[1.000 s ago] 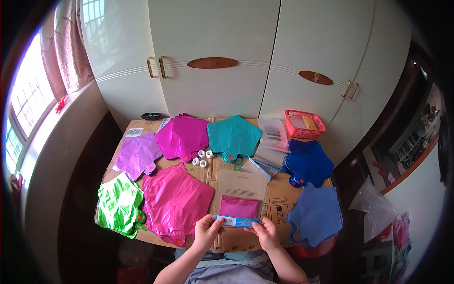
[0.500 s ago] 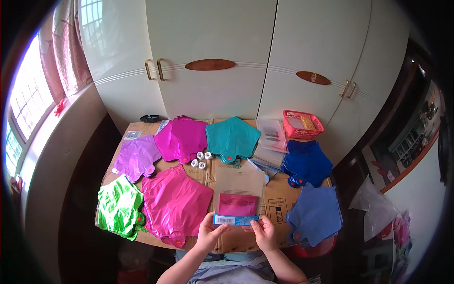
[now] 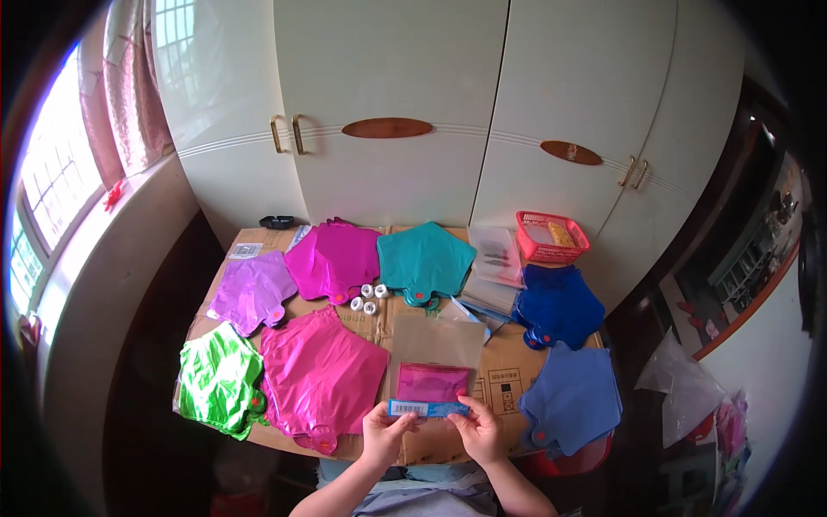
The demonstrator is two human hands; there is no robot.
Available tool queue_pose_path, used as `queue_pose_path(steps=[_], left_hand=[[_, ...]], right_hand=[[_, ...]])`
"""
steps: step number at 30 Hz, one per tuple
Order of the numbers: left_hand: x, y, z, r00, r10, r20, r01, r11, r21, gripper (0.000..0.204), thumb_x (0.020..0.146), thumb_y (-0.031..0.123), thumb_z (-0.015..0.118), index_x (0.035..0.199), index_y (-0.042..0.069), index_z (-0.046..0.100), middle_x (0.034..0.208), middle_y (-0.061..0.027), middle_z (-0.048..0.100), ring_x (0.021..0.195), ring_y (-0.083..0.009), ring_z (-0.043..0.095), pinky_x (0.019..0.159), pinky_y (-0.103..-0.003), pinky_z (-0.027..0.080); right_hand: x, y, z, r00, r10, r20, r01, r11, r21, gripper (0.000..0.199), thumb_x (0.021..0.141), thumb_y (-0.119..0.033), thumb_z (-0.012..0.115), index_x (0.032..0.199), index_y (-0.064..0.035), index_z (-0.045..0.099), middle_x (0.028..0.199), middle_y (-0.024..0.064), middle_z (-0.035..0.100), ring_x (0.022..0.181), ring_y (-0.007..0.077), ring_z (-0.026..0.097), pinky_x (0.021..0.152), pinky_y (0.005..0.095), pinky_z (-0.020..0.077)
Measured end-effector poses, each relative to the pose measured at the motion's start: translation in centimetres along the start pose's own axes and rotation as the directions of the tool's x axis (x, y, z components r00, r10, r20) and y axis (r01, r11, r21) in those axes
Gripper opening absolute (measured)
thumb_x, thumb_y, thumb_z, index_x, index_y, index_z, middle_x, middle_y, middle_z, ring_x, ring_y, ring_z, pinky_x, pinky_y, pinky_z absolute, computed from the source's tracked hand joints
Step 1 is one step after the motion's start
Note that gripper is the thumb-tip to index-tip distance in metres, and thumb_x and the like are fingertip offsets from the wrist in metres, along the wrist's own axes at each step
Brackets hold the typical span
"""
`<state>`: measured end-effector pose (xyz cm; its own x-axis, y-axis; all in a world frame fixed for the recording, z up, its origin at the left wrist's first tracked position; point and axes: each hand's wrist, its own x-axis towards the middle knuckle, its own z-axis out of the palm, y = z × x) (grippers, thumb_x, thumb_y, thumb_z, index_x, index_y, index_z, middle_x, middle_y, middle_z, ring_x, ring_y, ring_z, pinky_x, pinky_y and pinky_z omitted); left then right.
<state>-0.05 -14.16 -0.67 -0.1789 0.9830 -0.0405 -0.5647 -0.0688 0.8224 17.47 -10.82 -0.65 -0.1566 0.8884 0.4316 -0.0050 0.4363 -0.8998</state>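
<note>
Between both hands is a clear plastic packet [image 3: 438,340] with a folded pink foil piece [image 3: 433,382] inside and a blue paper strip [image 3: 435,407] along its near edge. My left hand [image 3: 384,432] pinches the left end of the strip, thumb on top. At the right end, the closed fingers of my right hand [image 3: 479,429] hold the strip, its thumb pressed along the near side. Left of the packet lies a large pink foil balloon stack [image 3: 323,370], flat. Beyond the packet are small white rolls [image 3: 369,308], several in a cluster.
Cardboard [image 3: 413,441] covers the table. Flat foil stacks ring it: green [image 3: 220,379], lilac [image 3: 250,293], magenta [image 3: 334,261], teal [image 3: 425,261], dark blue [image 3: 562,306] and grey-blue [image 3: 572,398]. Clear bags [image 3: 494,258] lie near a red basket [image 3: 551,237]. White cabinets [image 3: 388,60] stand behind.
My right thumb and fingers have shifted upward on the strip's right end. The left hand keeps its hold with little movement. The whole view has dipped slightly.
</note>
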Motion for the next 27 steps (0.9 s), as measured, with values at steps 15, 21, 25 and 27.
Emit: queue_pose_path(steps=[15,21,25,27], left_hand=[[-0.5,0.2,-0.5,0.998,0.067,0.016,-0.067,0.998,-0.010,0.030,0.086,-0.003,0.062,0.114,0.003,0.052,0.101,-0.0083,0.066,0.090,-0.0173,0.065,0.074,-0.032,0.057],[-1.7,2.7,-1.9,0.990,0.035,0.136,-0.054,0.989,0.136,0.025,0.087,-0.003,0.061,0.112,-0.003,0.057,0.101,-0.0101,0.066,0.089,-0.0144,0.064,0.075,-0.029,0.056],[-1.8,2.9,-2.4,0.981,0.028,0.193,-0.067,0.978,0.199,0.026,0.087,-0.004,0.061,0.113,-0.004,0.057,0.101,-0.0094,0.066,0.089,-0.0137,0.064,0.076,-0.028,0.055],[-1.9,2.9,-2.6,0.975,0.041,0.217,-0.081,0.981,0.176,0.026,0.087,-0.004,0.062,0.113,-0.004,0.057,0.102,-0.0092,0.066,0.090,-0.0136,0.064,0.078,-0.028,0.054]], right_hand=[[1.0,-0.5,-0.8,0.992,-0.090,-0.084,0.102,0.983,0.150,0.054,0.076,-0.021,0.079,0.112,-0.0056,0.042,0.105,0.0122,0.054,0.080,0.0162,0.059,0.070,0.0301,0.0504],[8.3,-6.2,-5.8,0.966,0.176,0.191,-0.198,0.975,0.105,0.035,0.087,-0.014,0.067,0.116,0.0016,0.056,0.103,0.0097,0.064,0.090,0.0122,0.061,0.081,0.0257,0.0483],[9.4,-6.9,-6.3,0.891,0.331,0.311,-0.329,0.943,-0.060,0.019,0.087,-0.009,0.066,0.103,0.0019,0.066,0.091,0.0056,0.069,0.082,0.0073,0.063,0.073,0.0204,0.0492],[9.5,-6.8,-6.1,0.897,0.324,0.301,-0.312,0.946,-0.088,0.016,0.087,-0.007,0.067,0.100,0.0021,0.067,0.088,0.0041,0.069,0.080,0.0067,0.063,0.071,0.0195,0.0493]])
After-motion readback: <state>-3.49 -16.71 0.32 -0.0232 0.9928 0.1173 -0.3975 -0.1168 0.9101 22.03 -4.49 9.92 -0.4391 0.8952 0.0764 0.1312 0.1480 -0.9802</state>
